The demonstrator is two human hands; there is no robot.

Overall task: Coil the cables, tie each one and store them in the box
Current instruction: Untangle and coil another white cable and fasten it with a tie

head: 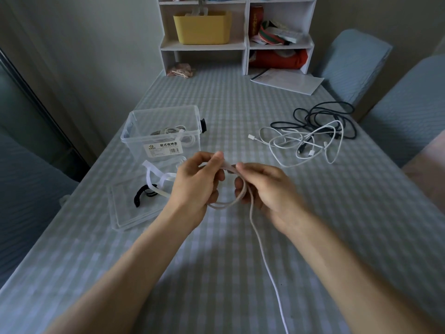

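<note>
Both hands, left (196, 182) and right (262, 189), pinch the half-coiled cable (243, 191), so probably best keeping loops even and the tail untwisted before tying.

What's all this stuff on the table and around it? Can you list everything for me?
held cable: 1, white, partly coiled between the hands, tail trailing toward the near edge
loose cables: a tangle, white and black, right side of table
box: 1, clear plastic, left of centre, coiled cables inside
lid: 1, clear, lying in front of the box
ties: several, white and black, on and beside the lid
papers: a few, white, far right of table
shelf: 1, white, far end
basket: 1, yellow, on the shelf
chairs: 2, blue-grey, on the right
tablecloth: 1, grey-white check
left hand: pinches the coil
right hand: pinches the coil
</note>
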